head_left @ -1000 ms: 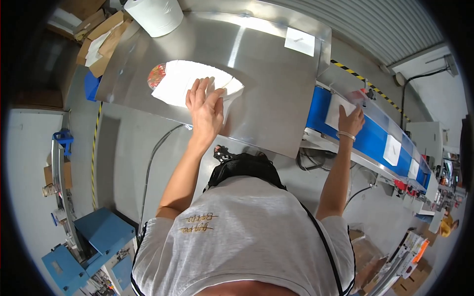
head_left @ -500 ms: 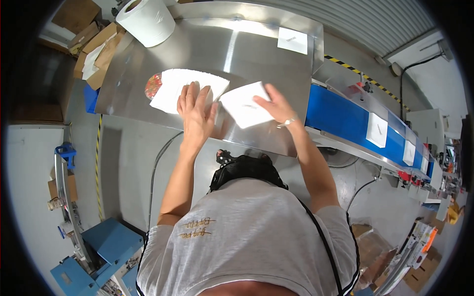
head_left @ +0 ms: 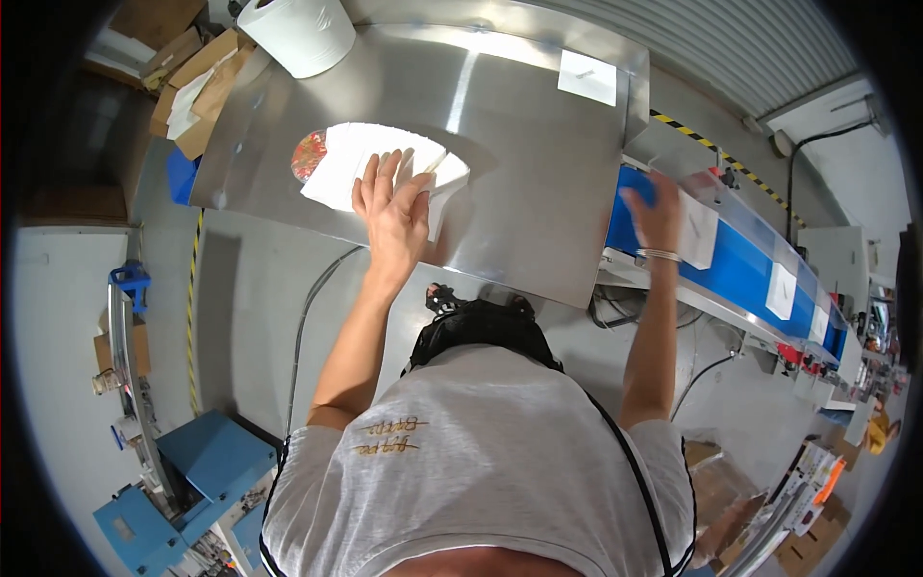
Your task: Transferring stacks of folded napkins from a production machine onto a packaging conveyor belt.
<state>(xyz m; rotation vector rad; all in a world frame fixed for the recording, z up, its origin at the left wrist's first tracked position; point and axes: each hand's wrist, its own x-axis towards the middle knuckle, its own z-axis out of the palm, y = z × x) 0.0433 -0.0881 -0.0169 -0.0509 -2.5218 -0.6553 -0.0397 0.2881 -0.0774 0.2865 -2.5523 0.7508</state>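
Your light grey cloth T-shirt (head_left: pixel 481 457) bears two short rows of gold-brown lettering (head_left: pixel 392 425), each struck through. Dark print (head_left: pixel 585 75), too small to read, marks the flat white square packet (head_left: pixel 601 87) on your shiny metal surface (head_left: pixel 538 173) and another flat white packet (head_left: pixel 782 292) on the blue conveyor belt (head_left: pixel 740 269).

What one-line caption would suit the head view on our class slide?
Left hand on white packets atop a steel table, right hand over a blue conveyor belt.

You have two hands (head_left: pixel 392 223), one table (head_left: pixel 538 173), one white roll (head_left: pixel 310 46), one blue belt (head_left: pixel 744 264) carrying at least three white squares (head_left: pixel 781 290), one lone white square (head_left: pixel 587 77) and one fanned white row (head_left: pixel 348 154).
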